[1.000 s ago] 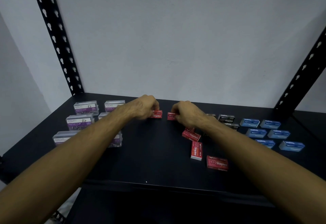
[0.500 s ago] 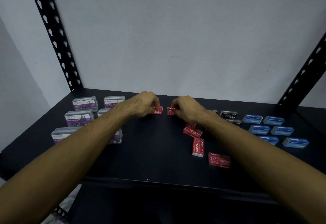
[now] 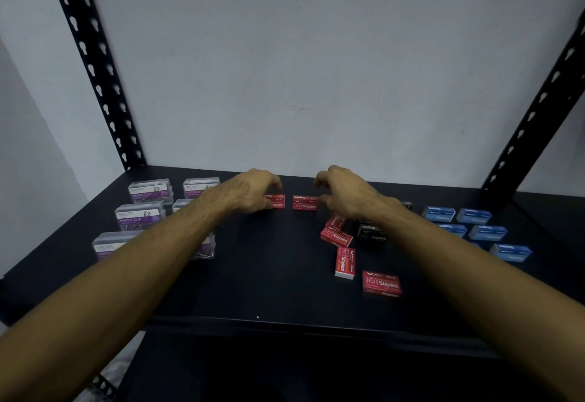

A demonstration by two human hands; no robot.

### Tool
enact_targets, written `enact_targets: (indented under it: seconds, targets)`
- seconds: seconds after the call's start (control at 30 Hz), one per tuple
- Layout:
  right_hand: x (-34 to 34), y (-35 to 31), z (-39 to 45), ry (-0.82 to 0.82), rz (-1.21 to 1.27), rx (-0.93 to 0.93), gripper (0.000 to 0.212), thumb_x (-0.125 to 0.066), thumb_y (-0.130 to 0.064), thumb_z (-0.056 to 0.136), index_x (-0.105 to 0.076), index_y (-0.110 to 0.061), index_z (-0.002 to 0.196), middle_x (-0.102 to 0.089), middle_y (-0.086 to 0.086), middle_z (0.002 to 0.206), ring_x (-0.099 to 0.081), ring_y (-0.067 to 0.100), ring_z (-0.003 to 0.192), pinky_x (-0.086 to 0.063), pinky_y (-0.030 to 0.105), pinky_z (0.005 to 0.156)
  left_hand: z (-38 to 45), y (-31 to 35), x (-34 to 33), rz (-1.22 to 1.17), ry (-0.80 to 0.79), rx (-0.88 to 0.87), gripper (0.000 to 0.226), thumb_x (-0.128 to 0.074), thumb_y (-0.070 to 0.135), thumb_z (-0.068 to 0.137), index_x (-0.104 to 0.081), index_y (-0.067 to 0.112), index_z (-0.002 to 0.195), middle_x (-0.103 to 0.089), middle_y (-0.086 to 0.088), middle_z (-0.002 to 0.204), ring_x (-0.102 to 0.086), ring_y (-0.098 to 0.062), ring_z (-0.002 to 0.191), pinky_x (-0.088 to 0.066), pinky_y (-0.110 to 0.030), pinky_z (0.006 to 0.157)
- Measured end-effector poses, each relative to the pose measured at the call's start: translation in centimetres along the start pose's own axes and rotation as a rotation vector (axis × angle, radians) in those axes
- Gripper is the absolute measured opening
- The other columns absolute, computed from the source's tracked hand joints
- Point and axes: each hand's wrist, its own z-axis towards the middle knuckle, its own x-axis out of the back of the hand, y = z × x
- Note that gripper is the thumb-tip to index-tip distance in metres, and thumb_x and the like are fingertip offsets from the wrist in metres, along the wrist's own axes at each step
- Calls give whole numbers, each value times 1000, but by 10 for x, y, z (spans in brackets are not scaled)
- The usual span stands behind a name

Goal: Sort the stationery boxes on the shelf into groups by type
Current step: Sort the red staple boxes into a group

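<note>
The black shelf (image 3: 253, 291) is the landmark here. Nearest to its front edge, right of the middle, one red staples box (image 3: 381, 283) lies flat with its label readable. Just behind it another red box (image 3: 345, 262) lies turned lengthwise, and further back two more red boxes (image 3: 335, 234) lie crooked, touching each other. Right beside them, partly under the right forearm, stand black staples boxes (image 3: 372, 233).

On the left part of the shelf are the clear paper clip boxes (image 3: 141, 216) with purple labels, several in rows; the left forearm hides some of them. On the right part are the blue boxes (image 3: 487, 232), placed in a loose group, apart from each other.

Toward the back of the shelf, in the middle, two red boxes stand side by side with a small gap. The left hand (image 3: 250, 191) has its fingers curled over the left red box (image 3: 276, 202) and touches it; whether it really grips I cannot tell. The right hand (image 3: 343, 194) is next to the right red box (image 3: 304, 203), fingers loosely bent and lifted, thumb near the box edge, holding nothing clearly.
</note>
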Motion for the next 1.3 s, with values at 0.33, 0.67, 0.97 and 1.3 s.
enact_targets:
  seconds: [0.33, 0.67, 0.97, 1.3]
  targets:
    - [22, 5, -34, 31, -6, -31, 33, -59, -16, 96, -60, -12, 129, -59, 7, 128, -59, 23, 113, -51, 35, 92, -15, 14, 21, 90, 50, -13, 45, -65, 27, 93, -54, 18, 136, -55, -5, 139, -55, -22, 122, -46, -38, 102]
    - [24, 6, -61, 28, 13, -34, 28, -52, -13, 99, -63, -12, 125, -62, 6, 127, -60, 21, 112, -50, 32, 89, -35, 40, 22, 25, 55, -73, 43, -67, 31, 91, -59, 18, 131, -61, -5, 130, -59, -21, 116, -48, -33, 95]
    - [15, 14, -64, 3, -44, 14, 26, -49, -20, 101, -68, -23, 118, -63, 1, 123, -58, 20, 109, -51, 37, 90, -33, 68, -14, -98, 52, -171, 29, -64, 27, 93, -65, 21, 121, -60, 9, 97, -61, -12, 91, -46, -25, 78]
    - [2, 28, -50, -31, -124, 45, 34, -48, -22, 100, -63, -27, 130, -58, -1, 132, -46, 21, 123, -38, 41, 103, -24, 75, -43, -172, 50, -253, 27, -62, 30, 95, -66, 25, 121, -66, 5, 107, -62, -9, 94, -52, -26, 84]
